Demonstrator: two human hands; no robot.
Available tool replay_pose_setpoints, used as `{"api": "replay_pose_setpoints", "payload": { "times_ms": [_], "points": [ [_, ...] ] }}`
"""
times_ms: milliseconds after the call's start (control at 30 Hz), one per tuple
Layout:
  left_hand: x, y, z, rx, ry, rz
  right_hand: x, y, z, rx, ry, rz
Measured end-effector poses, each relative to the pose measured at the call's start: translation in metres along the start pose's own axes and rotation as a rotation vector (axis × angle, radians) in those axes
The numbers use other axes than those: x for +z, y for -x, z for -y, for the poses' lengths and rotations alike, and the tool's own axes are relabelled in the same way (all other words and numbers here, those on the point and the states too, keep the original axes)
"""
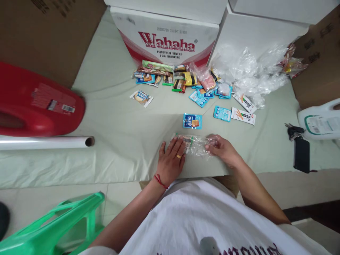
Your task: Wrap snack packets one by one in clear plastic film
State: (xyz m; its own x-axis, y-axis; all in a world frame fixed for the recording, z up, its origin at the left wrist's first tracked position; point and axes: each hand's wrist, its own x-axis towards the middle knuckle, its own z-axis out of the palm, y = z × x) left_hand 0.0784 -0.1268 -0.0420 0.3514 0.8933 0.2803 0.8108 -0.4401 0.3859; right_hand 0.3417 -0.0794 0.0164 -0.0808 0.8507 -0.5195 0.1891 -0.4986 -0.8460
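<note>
A clear plastic bag (pixel 198 146) lies near the table's front edge, with a small green-edged snack packet (pixel 189 140) inside its left end. Over that end my left hand (pixel 172 154) rests flat, fingers stretched out, covering part of the packet. My right hand (pixel 221 148) pinches the bag's right end between thumb and fingers. Just beyond the bag lies a blue snack packet (pixel 192 121). Farther right are another blue packet (pixel 222 113) and a white stick-snack packet (pixel 243 116).
A pile of mixed snacks (pixel 167 76) sits before a Wahaha carton (pixel 170 39). Crumpled clear bags (pixel 247 71) are heaped at the back right. A red jug (pixel 39 102) and white roll (pixel 45 142) lie left; a white bottle (pixel 320 120) and black phone (pixel 301 154) lie right.
</note>
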Motion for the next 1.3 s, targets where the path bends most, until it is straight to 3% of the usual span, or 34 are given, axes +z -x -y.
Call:
{"api": "replay_pose_setpoints", "payload": {
  "times_ms": [200, 333, 433, 600, 700, 733, 800, 867, 900, 967, 1067, 1133, 1300],
  "points": [
    [-0.001, 0.001, -0.006, 0.008, 0.004, -0.002, 0.031, 0.012, 0.026, -0.011, -0.107, 0.026],
    [0.003, 0.002, -0.007, 0.011, -0.014, -0.066, 0.077, -0.009, 0.049, -0.098, -0.122, 0.120],
    [0.008, 0.003, -0.003, 0.016, 0.017, -0.124, 0.112, -0.031, 0.051, -0.125, -0.037, 0.151],
    [-0.002, 0.004, 0.008, -0.016, 0.381, -0.053, 0.130, -0.039, 0.045, -0.350, 0.332, 0.126],
    [-0.013, 0.005, 0.014, -0.150, 0.738, -0.049, 0.125, -0.029, 0.047, -0.449, 0.537, 0.131],
    [-0.015, 0.006, 0.016, -0.225, 0.850, -0.105, 0.124, -0.026, 0.048, -0.469, 0.618, 0.130],
    [-0.019, 0.005, 0.020, -0.398, 0.997, -0.333, 0.126, -0.018, 0.048, -0.486, 0.810, 0.142],
    [-0.023, 0.003, 0.024, -0.518, 0.976, -0.571, 0.131, -0.010, 0.045, -0.480, 1.002, 0.166],
    [-0.026, 0.000, 0.025, -0.521, 0.915, -0.615, 0.134, -0.007, 0.042, -0.480, 1.076, 0.180],
    [-0.033, -0.006, 0.027, -0.397, 0.786, -0.523, 0.142, -0.001, 0.035, -0.504, 1.164, 0.188],
    [-0.039, -0.016, 0.028, -0.105, 0.728, -0.177, 0.146, 0.005, 0.021, -0.607, 1.170, 0.178],
    [-0.036, -0.018, 0.030, 0.017, 0.704, -0.016, 0.140, 0.008, 0.012, -0.698, 1.125, 0.225],
    [-0.020, -0.008, 0.033, 0.083, 0.480, 0.136, 0.096, 0.018, -0.008, -0.800, 0.784, 0.439]
  ]
}}
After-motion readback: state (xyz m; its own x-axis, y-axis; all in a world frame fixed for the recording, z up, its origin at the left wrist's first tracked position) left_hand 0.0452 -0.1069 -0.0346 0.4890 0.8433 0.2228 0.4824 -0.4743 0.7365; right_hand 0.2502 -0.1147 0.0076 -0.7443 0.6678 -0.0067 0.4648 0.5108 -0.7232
